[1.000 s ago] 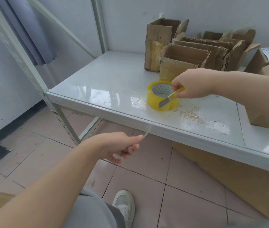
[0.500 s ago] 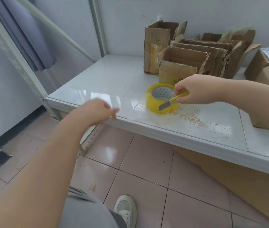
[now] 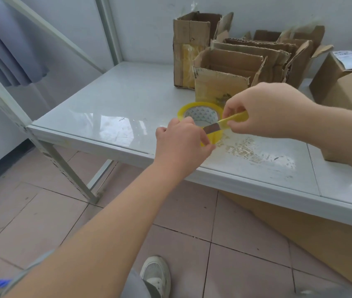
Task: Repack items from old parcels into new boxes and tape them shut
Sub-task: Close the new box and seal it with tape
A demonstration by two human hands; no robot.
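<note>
A person's left hand [image 3: 181, 140] curls its fingers round the near side of a yellow packing tape roll [image 3: 201, 114], which lies flat near the front edge of a glossy white table [image 3: 117, 100]. The right hand [image 3: 265, 110] pinches a yellow-handled utility knife [image 3: 224, 122], its blade angled down over the roll toward the left thumb. Torn, open cardboard boxes [image 3: 220, 82] stand clustered just behind the roll, with another brown box [image 3: 347, 89] at the table's right end.
</note>
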